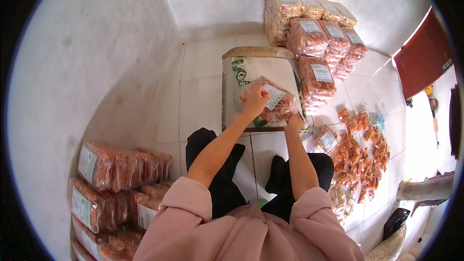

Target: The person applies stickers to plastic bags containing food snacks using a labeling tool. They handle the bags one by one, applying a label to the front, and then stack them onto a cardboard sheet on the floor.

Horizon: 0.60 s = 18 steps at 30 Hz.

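Observation:
A clear plastic bag of orange-brown crisp pieces [282,113], with a white and green label, lies tilted on a white and green board [261,65] in front of me. My left hand [254,102] rests on the bag's near left part beside the label, fingers curled closed against it. At the bag's lower right corner, my right hand [295,122] is closed in a pinch on the plastic; the exact grip is partly hidden. The board sits on a low box-like base with a brown cardboard edge [256,52] at its far side.
Stacked labelled bags [316,75] stand beyond the board to the right. More piled bags [104,164] are at my lower left. Several small orange-brown packets [357,157] lie on the tiled floor at right, near another labelled bag [325,140]. A red-brown door panel [423,55] is farther right.

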{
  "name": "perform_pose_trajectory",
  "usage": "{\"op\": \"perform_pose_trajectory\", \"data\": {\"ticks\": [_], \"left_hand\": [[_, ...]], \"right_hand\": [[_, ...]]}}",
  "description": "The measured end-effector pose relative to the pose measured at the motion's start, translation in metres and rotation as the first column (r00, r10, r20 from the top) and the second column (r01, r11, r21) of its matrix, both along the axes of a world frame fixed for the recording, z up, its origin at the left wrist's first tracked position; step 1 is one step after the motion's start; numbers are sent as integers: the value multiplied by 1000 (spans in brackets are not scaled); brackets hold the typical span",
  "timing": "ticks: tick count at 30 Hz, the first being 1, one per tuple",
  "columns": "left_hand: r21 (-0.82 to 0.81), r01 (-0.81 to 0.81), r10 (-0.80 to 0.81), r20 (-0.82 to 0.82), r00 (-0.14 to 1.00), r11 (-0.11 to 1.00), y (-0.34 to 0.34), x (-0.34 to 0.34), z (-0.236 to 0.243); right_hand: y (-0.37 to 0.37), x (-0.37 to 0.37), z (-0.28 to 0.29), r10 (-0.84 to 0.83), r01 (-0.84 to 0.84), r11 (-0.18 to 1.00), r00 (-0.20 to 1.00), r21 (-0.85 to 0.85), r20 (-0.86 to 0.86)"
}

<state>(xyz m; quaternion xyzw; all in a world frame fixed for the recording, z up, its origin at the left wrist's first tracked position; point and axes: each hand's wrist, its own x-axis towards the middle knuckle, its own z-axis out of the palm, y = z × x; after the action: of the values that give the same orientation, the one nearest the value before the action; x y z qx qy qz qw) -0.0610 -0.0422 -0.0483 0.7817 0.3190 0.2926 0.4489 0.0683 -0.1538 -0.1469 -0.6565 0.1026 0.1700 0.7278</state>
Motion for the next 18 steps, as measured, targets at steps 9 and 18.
{"op": "perform_pose_trajectory", "data": {"ticks": [9,18], "left_hand": [[-917,44,380,207,902,397,-113,-17,-71],[-921,-165,462,19,887,354,-72,-13,-93]], "right_hand": [[-6,-62,3,77,33,913,965,407,-251],[2,-82,-8,122,-52,947,971,316,-204]]}}
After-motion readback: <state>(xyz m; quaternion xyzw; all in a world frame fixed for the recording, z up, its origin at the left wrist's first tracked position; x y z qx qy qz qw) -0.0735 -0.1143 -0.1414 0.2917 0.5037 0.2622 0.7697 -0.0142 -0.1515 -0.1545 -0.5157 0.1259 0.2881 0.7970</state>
